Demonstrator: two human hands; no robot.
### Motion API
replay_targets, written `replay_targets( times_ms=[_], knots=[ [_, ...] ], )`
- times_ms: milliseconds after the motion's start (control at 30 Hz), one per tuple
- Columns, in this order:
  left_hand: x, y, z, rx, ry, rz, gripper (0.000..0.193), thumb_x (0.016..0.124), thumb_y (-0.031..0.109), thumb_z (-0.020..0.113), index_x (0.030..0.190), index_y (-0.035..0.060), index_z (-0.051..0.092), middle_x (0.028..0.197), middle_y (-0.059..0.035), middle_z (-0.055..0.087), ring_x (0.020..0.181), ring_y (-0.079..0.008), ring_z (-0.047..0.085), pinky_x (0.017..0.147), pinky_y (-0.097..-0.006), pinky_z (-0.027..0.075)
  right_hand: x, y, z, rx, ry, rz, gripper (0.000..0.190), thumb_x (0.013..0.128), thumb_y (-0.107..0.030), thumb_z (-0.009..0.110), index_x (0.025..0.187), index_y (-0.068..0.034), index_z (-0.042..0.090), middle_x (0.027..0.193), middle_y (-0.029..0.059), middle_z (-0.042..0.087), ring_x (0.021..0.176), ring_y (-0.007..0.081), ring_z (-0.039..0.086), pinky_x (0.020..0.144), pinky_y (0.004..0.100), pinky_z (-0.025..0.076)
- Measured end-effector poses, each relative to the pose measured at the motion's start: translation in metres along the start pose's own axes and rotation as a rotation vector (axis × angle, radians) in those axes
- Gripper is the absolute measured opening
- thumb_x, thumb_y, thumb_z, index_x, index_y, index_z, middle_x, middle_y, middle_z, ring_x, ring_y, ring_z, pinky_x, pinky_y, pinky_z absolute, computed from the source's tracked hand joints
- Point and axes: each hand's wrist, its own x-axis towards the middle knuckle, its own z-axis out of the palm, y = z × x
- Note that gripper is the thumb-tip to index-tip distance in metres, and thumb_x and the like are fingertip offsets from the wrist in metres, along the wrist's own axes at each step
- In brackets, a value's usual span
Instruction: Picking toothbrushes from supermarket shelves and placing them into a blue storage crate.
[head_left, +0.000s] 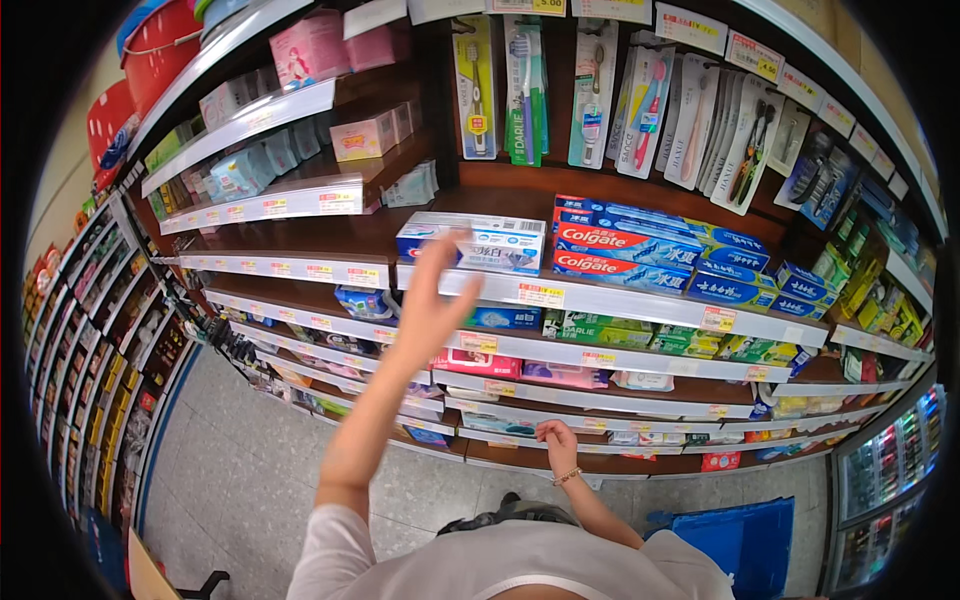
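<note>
My left hand (439, 289) is raised at the middle shelf, blurred, with its thumb and fingers spread and nothing visible in them. It overlaps the front of a white and blue toothpaste box (504, 241); whether it touches the box, I cannot tell. Just right of that box, red and blue Colgate toothpaste boxes (626, 251) are stacked on the same shelf. My right hand (559, 446) hangs low before the bottom shelves, a beaded bracelet (566, 476) at its wrist. Its fingers are loosely bent and I see nothing in them.
Packaged toothbrushes (525, 94) hang above the toothpaste. Price labels line the shelf edge (600, 298). More toothpaste boxes (604, 328) sit one shelf below. On the floor at right stands a blue plastic crate (772, 517), near a glass-door cooler (881, 472). Red buckets (161, 56) stand at upper left.
</note>
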Motion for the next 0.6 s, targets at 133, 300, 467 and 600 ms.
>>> replay_targets(
  times_ms=[133,300,467,600],
  knots=[
    [0.140,-0.060,0.016,0.085,0.272,0.080,0.063,0.071,0.020,0.068,0.122,-0.0005,0.036,0.121,-0.0201,0.044,0.115,-0.0306,0.042,0.093,-0.0379,0.037,0.019,0.007,-0.012,-0.007,0.005,0.023,0.019,0.083,0.007,0.039,0.085,0.001,0.056,0.079,0.0054,0.058,0.068,0.0097,0.052,0.064,0.0216,0.044],
    [0.227,-0.093,0.031,-0.371,0.130,-0.382,0.084,0.072,0.024,0.070,0.131,-0.0040,0.018,0.123,-0.0204,0.042,0.114,-0.0265,0.044,0.094,-0.0330,0.037,0.031,0.011,-0.027,-0.031,0.113,0.015,0.019,0.081,0.008,0.039,0.085,0.001,0.056,0.076,0.0051,0.058,0.064,0.0100,0.052,0.062,0.0224,0.045],
    [0.257,-0.124,0.028,-0.430,0.076,-0.310,0.084,0.069,0.024,0.073,0.128,-0.0052,0.021,0.118,-0.0194,0.046,0.106,-0.0247,0.051,0.086,-0.0321,0.044,0.037,0.014,-0.033,-0.049,0.166,0.012,0.018,0.082,0.007,0.039,0.084,0.001,0.056,0.072,0.0041,0.056,0.064,0.0099,0.052,0.061,0.0216,0.043],
    [0.266,-0.152,0.028,-0.517,-0.047,-0.303,0.074,0.072,0.025,0.072,0.125,-0.0044,0.030,0.112,-0.0154,0.053,0.105,-0.0226,0.052,0.087,-0.0320,0.043,0.034,0.013,-0.035,-0.053,0.246,0.008,0.019,0.082,0.007,0.039,0.083,0.000,0.056,0.072,0.0033,0.056,0.064,0.0088,0.051,0.061,0.0210,0.043]
  ],
)
